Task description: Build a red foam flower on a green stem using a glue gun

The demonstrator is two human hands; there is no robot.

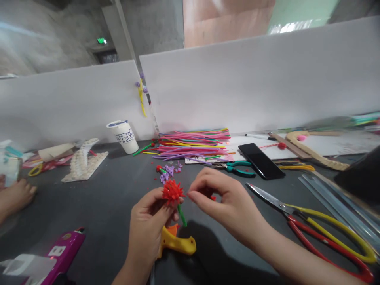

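Note:
A spiky red craft flower [173, 192] on a short green stem [182, 215] is pinched between the fingers of my left hand [147, 223]. Just right of its petals, the thumb and index finger of my right hand [227, 202] come together in a pinch. Anything between those fingertips is too small to make out. Below the flower lies a yellow hot glue gun [179, 242] with an orange trigger, partly covered by my left hand. Small purple pieces [168, 172] are scattered on the table beyond the flower.
Large scissors [297, 217] with red and yellow handles lie at right. Farther back are teal-handled pliers [237, 168], a black phone [261, 160] and a bundle of pipe cleaners [192, 144]. A patterned cup [126, 138], a purple power strip [67, 255] and another person's hand [18, 196] are at left.

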